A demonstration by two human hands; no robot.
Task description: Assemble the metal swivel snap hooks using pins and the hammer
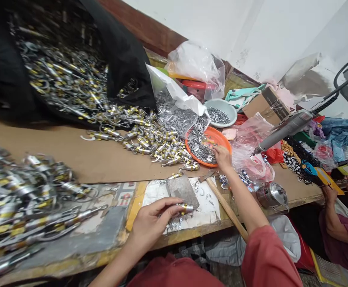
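Near the front edge of the bench, my left hand (157, 215) pinches a small metal spring fitting (188, 208) with yellow on it and a wire loop at its end. Behind it lies a grey metal block (182, 191) on white paper. My right hand (222, 156) reaches to the right side of an orange bowl (223, 140) of small metal parts; its fingertips are at the parts, and what they hold is too small to tell. A hammer (226, 203) lies under my right forearm. A pile of similar fittings (150, 139) spreads left of the bowl.
A black bag (126, 52) spills fittings at the back left; more are heaped at the front left (27, 195). A powered screwdriver (284, 129) hangs at the right, above a metal pot (272, 195). A grey bowl (232, 113) stands behind. Another person's hands show far right.
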